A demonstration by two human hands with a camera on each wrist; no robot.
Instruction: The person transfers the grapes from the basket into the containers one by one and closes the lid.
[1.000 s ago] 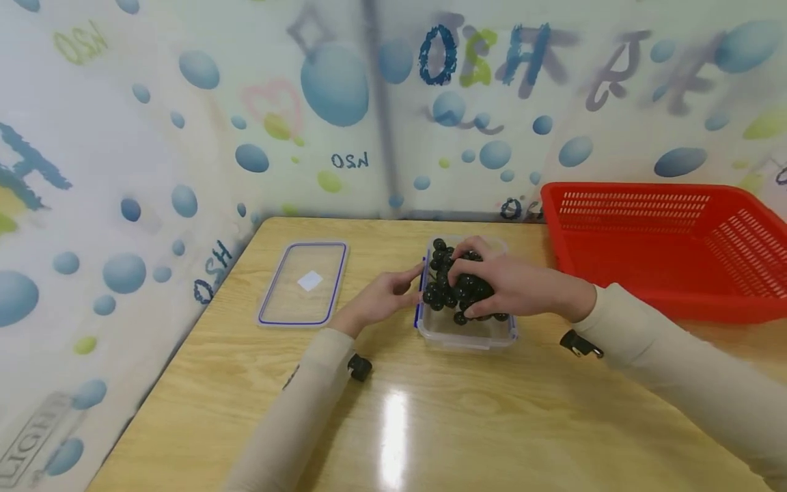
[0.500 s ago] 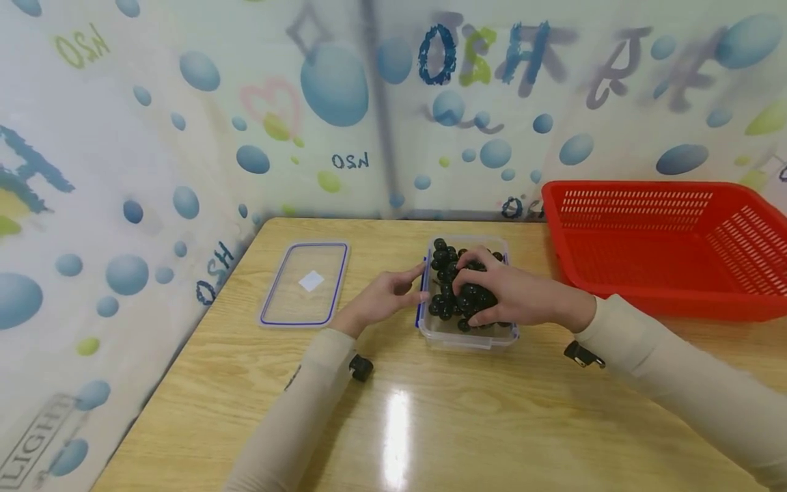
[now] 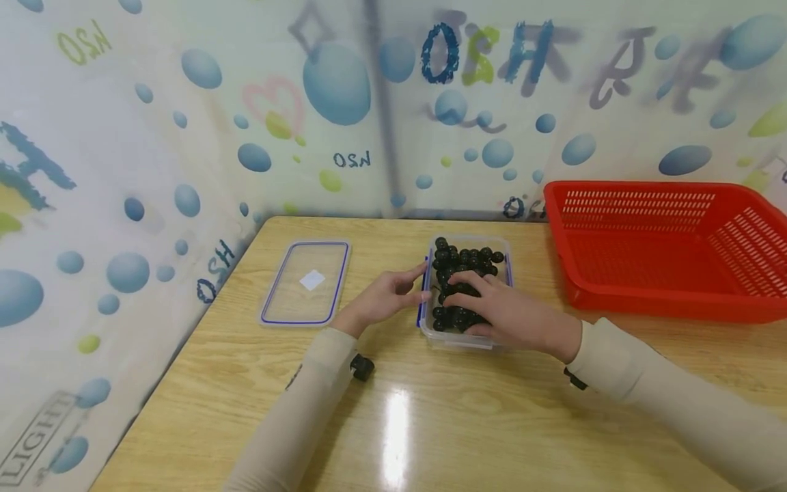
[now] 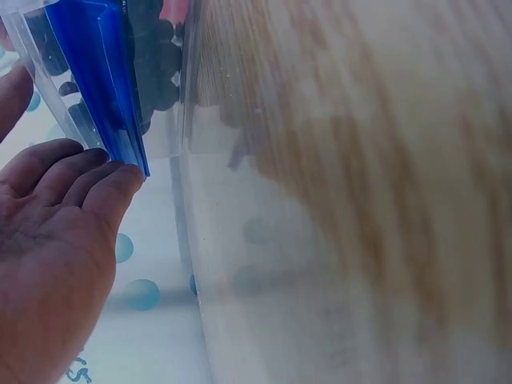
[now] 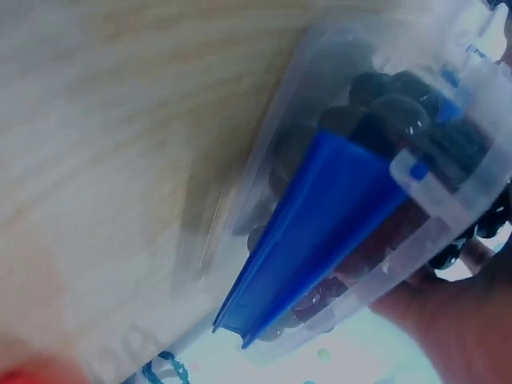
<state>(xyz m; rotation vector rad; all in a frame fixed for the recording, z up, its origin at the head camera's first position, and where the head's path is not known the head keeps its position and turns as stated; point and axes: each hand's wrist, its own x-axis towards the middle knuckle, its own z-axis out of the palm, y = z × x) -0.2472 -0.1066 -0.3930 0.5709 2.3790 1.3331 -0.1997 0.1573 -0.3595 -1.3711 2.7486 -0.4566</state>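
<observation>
A clear plastic food container (image 3: 451,339) with blue side latches stands on the wooden table. Black grapes (image 3: 453,256) fill much of it, some reaching up to the rim. My left hand (image 3: 387,297) touches its left side. In the left wrist view, the extended fingers (image 4: 108,196) rest at the blue latch (image 4: 100,72). From above, my right hand (image 3: 504,311) reaches in with fingers curved over the near grapes and the thumb on their near side. The right wrist view shows the other latch (image 5: 320,232), with the grapes seen through the wall and the right fingers mostly hidden.
To the left lies a clear lid (image 3: 305,301) with a blue seal and a small white square on it. A large red basket (image 3: 664,304) stands at the back right. A patterned wall sheet (image 3: 332,198) borders the table behind and at left.
My right hand has moved toward the near end of the container, and the near grapes have shifted that way. More of the far grapes show. The left hand has stayed put.
</observation>
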